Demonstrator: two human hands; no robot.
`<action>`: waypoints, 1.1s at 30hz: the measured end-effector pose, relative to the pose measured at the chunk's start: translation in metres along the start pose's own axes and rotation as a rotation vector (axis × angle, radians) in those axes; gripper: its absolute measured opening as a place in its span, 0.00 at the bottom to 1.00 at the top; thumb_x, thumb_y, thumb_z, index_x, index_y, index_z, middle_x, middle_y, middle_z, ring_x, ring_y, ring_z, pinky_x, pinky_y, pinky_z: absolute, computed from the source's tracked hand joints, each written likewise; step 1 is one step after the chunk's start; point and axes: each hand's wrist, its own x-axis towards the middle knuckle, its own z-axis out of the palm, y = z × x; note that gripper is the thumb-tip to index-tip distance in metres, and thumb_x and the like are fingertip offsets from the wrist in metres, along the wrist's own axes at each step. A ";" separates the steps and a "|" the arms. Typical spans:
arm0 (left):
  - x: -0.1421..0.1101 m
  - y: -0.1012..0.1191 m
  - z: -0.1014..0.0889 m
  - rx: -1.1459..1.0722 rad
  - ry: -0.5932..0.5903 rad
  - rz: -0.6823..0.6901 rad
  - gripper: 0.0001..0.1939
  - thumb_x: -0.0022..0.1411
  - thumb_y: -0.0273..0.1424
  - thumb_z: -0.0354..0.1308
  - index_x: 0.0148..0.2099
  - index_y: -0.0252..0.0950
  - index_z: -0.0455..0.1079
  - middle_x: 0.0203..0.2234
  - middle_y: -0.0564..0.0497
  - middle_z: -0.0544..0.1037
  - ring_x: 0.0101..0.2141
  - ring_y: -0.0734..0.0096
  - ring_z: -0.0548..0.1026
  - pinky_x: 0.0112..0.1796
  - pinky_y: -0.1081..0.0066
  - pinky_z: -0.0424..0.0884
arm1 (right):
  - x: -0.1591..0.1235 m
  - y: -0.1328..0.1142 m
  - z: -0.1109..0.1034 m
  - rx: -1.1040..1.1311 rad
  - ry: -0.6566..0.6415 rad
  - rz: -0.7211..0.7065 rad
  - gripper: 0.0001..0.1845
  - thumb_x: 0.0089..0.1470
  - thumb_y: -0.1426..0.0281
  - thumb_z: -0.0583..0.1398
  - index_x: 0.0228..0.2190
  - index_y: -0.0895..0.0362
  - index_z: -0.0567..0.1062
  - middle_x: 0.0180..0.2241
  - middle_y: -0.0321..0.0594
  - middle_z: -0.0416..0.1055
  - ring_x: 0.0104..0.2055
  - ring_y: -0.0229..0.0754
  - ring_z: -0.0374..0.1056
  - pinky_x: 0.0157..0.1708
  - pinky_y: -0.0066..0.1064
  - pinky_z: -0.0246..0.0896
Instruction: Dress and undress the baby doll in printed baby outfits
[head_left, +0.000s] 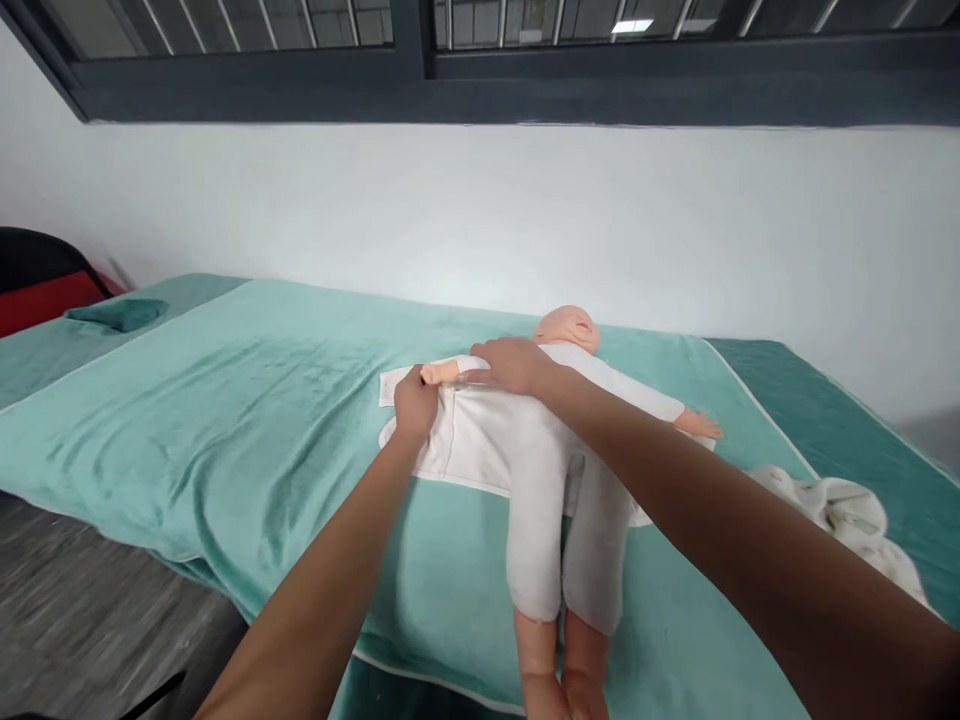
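Note:
A baby doll in a white suit lies on its back, with its head toward the wall and its bare feet toward me. Under its body a white garment is spread open. My left hand is closed at the doll's hand, on the left side of the garment. My right hand grips the doll's sleeved arm near the shoulder, its fingers pointing left. The doll's other arm stretches out to the right, and my right forearm hides part of the torso.
A light green blanket covers the bed, with darker green cloth at the right. A crumpled white patterned cloth lies beside my right forearm. The white wall and a barred window stand behind. A red and black object is far left.

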 end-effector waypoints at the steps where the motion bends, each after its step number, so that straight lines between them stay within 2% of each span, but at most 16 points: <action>1: 0.000 -0.002 -0.001 -0.054 0.010 -0.008 0.04 0.57 0.29 0.52 0.32 0.38 0.68 0.29 0.50 0.76 0.33 0.65 0.72 0.36 0.68 0.65 | -0.002 0.000 0.001 -0.003 -0.012 -0.005 0.29 0.64 0.44 0.48 0.41 0.54 0.73 0.40 0.45 0.77 0.38 0.49 0.71 0.32 0.34 0.53; 4: -0.001 -0.004 -0.003 -0.205 0.026 -0.032 0.04 0.55 0.29 0.52 0.33 0.38 0.68 0.30 0.53 0.76 0.32 0.70 0.71 0.35 0.71 0.66 | -0.003 -0.001 0.001 -0.013 -0.052 0.012 0.30 0.64 0.44 0.47 0.40 0.54 0.74 0.39 0.46 0.78 0.38 0.50 0.72 0.32 0.34 0.53; 9: -0.004 0.000 -0.005 -0.368 0.044 -0.069 0.06 0.53 0.34 0.55 0.31 0.37 0.64 0.26 0.55 0.71 0.27 0.74 0.68 0.30 0.74 0.65 | -0.001 -0.002 0.001 -0.010 -0.063 0.035 0.30 0.64 0.44 0.48 0.41 0.54 0.76 0.44 0.47 0.78 0.42 0.51 0.73 0.36 0.35 0.55; 16: -0.009 0.003 -0.005 -0.349 0.118 -0.045 0.07 0.57 0.36 0.54 0.32 0.39 0.63 0.25 0.56 0.67 0.28 0.73 0.67 0.33 0.73 0.66 | 0.000 -0.004 0.002 -0.018 -0.071 0.062 0.26 0.63 0.47 0.52 0.42 0.53 0.78 0.44 0.48 0.79 0.47 0.54 0.73 0.42 0.38 0.58; 19: -0.016 0.006 -0.002 -0.187 0.123 0.050 0.05 0.60 0.34 0.55 0.32 0.39 0.65 0.25 0.56 0.68 0.30 0.71 0.67 0.35 0.71 0.64 | 0.004 -0.006 0.007 -0.033 -0.074 0.074 0.24 0.63 0.49 0.53 0.40 0.54 0.79 0.43 0.50 0.79 0.46 0.56 0.73 0.43 0.40 0.59; 21: -0.021 0.010 0.001 0.039 0.028 0.189 0.05 0.63 0.34 0.53 0.34 0.40 0.67 0.26 0.55 0.71 0.32 0.69 0.68 0.36 0.70 0.63 | 0.010 -0.009 0.012 -0.042 -0.069 0.090 0.22 0.64 0.53 0.54 0.39 0.56 0.79 0.42 0.52 0.79 0.46 0.57 0.73 0.44 0.42 0.59; 23: -0.026 0.014 0.004 0.267 -0.118 0.329 0.07 0.66 0.35 0.51 0.37 0.41 0.68 0.30 0.52 0.74 0.33 0.66 0.70 0.36 0.68 0.62 | 0.015 -0.013 0.016 -0.047 -0.058 0.103 0.17 0.63 0.59 0.56 0.38 0.57 0.79 0.41 0.53 0.79 0.46 0.58 0.73 0.45 0.43 0.59; 25: -0.028 0.016 0.006 0.384 -0.193 0.385 0.09 0.68 0.37 0.49 0.39 0.41 0.68 0.31 0.51 0.75 0.33 0.64 0.71 0.35 0.67 0.61 | 0.018 -0.016 0.018 -0.041 -0.037 0.104 0.14 0.62 0.63 0.58 0.39 0.59 0.79 0.41 0.54 0.78 0.47 0.58 0.73 0.46 0.43 0.59; 27: -0.027 0.016 0.006 0.402 -0.163 0.379 0.11 0.70 0.38 0.47 0.39 0.41 0.67 0.32 0.50 0.75 0.34 0.64 0.71 0.34 0.67 0.60 | 0.015 -0.017 0.015 -0.029 -0.010 0.091 0.15 0.63 0.62 0.57 0.42 0.59 0.78 0.43 0.53 0.78 0.48 0.56 0.71 0.46 0.42 0.59; 29: -0.025 0.014 0.005 0.331 -0.088 0.351 0.14 0.71 0.40 0.45 0.39 0.40 0.67 0.33 0.50 0.76 0.36 0.64 0.72 0.36 0.67 0.62 | 0.001 -0.011 0.009 0.020 0.070 0.081 0.17 0.64 0.61 0.55 0.48 0.57 0.75 0.48 0.51 0.76 0.51 0.54 0.69 0.47 0.40 0.60; 30: -0.023 0.013 0.004 0.273 -0.048 0.329 0.16 0.72 0.41 0.44 0.39 0.40 0.68 0.35 0.49 0.76 0.37 0.64 0.72 0.38 0.66 0.63 | -0.010 -0.005 0.007 0.071 0.151 0.087 0.18 0.65 0.61 0.54 0.50 0.56 0.74 0.50 0.50 0.75 0.52 0.53 0.68 0.47 0.39 0.60; 32: -0.018 0.010 0.003 0.159 0.040 0.250 0.19 0.73 0.41 0.40 0.41 0.39 0.69 0.38 0.48 0.76 0.40 0.64 0.73 0.42 0.66 0.66 | -0.039 0.011 0.006 0.242 0.433 0.153 0.18 0.65 0.62 0.52 0.50 0.55 0.73 0.52 0.48 0.74 0.53 0.50 0.67 0.47 0.37 0.61; 33: -0.016 0.008 0.003 0.121 0.075 0.205 0.19 0.73 0.41 0.40 0.43 0.38 0.69 0.39 0.47 0.77 0.41 0.64 0.73 0.43 0.66 0.66 | -0.057 0.021 0.009 0.314 0.600 0.229 0.17 0.65 0.63 0.51 0.47 0.55 0.74 0.50 0.48 0.74 0.51 0.49 0.68 0.47 0.37 0.61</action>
